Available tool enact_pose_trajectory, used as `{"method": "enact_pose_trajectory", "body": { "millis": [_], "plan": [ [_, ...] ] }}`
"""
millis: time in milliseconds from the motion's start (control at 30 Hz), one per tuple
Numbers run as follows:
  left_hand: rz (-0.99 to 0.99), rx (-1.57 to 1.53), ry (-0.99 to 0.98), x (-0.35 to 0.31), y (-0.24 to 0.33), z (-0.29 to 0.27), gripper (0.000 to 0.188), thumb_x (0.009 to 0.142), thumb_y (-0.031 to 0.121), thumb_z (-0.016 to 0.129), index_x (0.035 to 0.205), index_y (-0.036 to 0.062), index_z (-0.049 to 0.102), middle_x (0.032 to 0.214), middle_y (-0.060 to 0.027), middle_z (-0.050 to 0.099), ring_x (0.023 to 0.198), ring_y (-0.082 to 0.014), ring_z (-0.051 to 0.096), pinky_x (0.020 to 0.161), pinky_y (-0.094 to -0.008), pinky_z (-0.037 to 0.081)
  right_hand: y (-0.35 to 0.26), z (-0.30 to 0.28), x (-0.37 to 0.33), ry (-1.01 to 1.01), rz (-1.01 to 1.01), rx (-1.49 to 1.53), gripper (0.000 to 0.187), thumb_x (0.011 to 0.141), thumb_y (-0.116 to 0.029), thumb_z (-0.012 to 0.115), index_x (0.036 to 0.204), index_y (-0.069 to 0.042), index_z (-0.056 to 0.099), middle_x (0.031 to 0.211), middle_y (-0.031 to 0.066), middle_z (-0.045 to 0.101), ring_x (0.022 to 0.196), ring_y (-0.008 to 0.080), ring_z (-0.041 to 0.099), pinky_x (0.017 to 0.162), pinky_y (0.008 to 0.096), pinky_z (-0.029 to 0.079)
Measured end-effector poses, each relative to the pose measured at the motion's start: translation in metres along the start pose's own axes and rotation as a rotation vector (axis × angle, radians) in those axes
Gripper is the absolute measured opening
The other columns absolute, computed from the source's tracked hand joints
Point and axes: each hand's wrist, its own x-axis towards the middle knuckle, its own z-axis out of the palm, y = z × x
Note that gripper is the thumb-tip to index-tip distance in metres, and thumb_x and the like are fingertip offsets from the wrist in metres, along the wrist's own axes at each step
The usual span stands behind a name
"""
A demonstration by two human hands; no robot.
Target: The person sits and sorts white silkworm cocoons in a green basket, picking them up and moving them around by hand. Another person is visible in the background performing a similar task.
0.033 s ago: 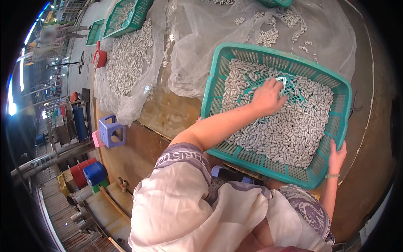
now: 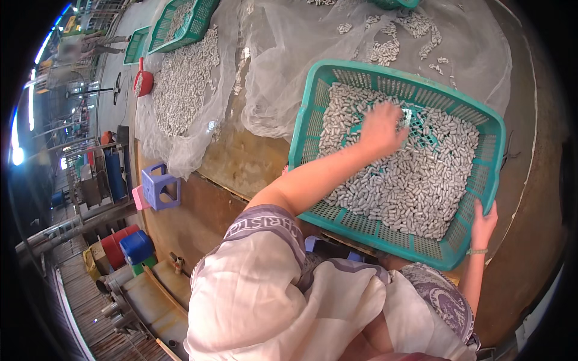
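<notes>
A large green plastic basket (image 2: 490, 174) is tilted in front of me, with slotted walls. Small silvery-grey pellets (image 2: 415, 192) fill much of it, and its lattice floor shows through in a bare patch near the far middle. Over that patch is my left hand (image 2: 383, 129), reaching in at pellet level; motion smears its fingers, so what they hold, if anything, cannot be made out. At the near right corner, my right hand (image 2: 483, 224) grips the basket's rim, thumb up along the wall. A beaded bracelet circles that wrist.
Sheer netting (image 2: 277, 90) covers the far surface, with scattered pellets on it. A pellet heap (image 2: 180, 96) lies at left beside a red scoop (image 2: 143, 82) and another green basket (image 2: 205, 30). A purple stool (image 2: 160, 188) stands at left; a blue container (image 2: 137, 248) is lower down.
My left hand has shifted slightly left and away from me over the pellets, and its fingers have blurred. The right hand and the basket stay nearly where they were.
</notes>
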Motion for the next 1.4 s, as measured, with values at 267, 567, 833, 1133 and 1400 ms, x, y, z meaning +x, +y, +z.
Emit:
{"method": "enact_pose_trajectory", "body": {
  "millis": [267,567,833,1133,1400],
  "plan": [
    [0.088,0.113,-0.016,-0.008,-0.007,0.011,0.032,0.072,0.025,0.067,0.095,0.0055,0.055,0.096,-0.0136,0.053,0.094,-0.0335,0.051,0.08,-0.0504,0.038,0.005,0.001,0.003,0.014,0.011,0.044,0.024,0.086,-0.011,0.059,0.104,0.004,0.056,0.088,0.0061,0.063,0.077,0.0105,0.055,0.07,0.0264,0.046],
    [0.145,0.07,0.019,-0.004,-0.015,0.03,0.03,0.075,0.023,0.064,0.098,0.0056,0.056,0.097,-0.0117,0.052,0.098,-0.0322,0.049,0.082,-0.0431,0.039,0.006,0.001,0.003,0.014,0.039,0.05,0.023,0.086,-0.01,0.059,0.103,0.005,0.056,0.088,0.0062,0.063,0.077,0.0108,0.055,0.07,0.0268,0.046],
    [0.054,0.143,0.227,0.007,-0.02,0.042,0.032,0.074,0.017,0.064,0.102,0.0055,0.056,0.106,-0.0137,0.053,0.1,-0.0327,0.049,0.085,-0.0458,0.039,0.001,0.003,0.002,0.005,0.037,0.052,0.025,0.086,-0.011,0.059,0.104,0.005,0.056,0.089,0.0072,0.064,0.078,0.0116,0.056,0.071,0.0275,0.046],
    [-0.052,-0.112,0.157,0.015,-0.029,0.031,0.011,0.075,0.011,0.064,0.084,0.0058,0.064,0.086,-0.0124,0.057,0.081,-0.0333,0.058,0.071,-0.041,0.048,-0.001,0.002,0.002,-0.001,0.015,0.01,0.026,0.085,-0.011,0.059,0.104,0.006,0.055,0.09,0.0086,0.064,0.078,0.013,0.057,0.071,0.0279,0.046],
    [-0.141,-0.068,0.212,0.031,-0.023,0.042,0.014,0.07,0.018,0.072,0.079,0.0084,0.067,0.083,-0.0088,0.057,0.075,-0.0293,0.058,0.067,-0.0388,0.048,-0.003,0.003,0.0,0.019,0.015,0.019,0.024,0.085,-0.01,0.059,0.103,0.005,0.055,0.087,0.0071,0.063,0.077,0.0105,0.055,0.07,0.0262,0.046]
  ]
}}
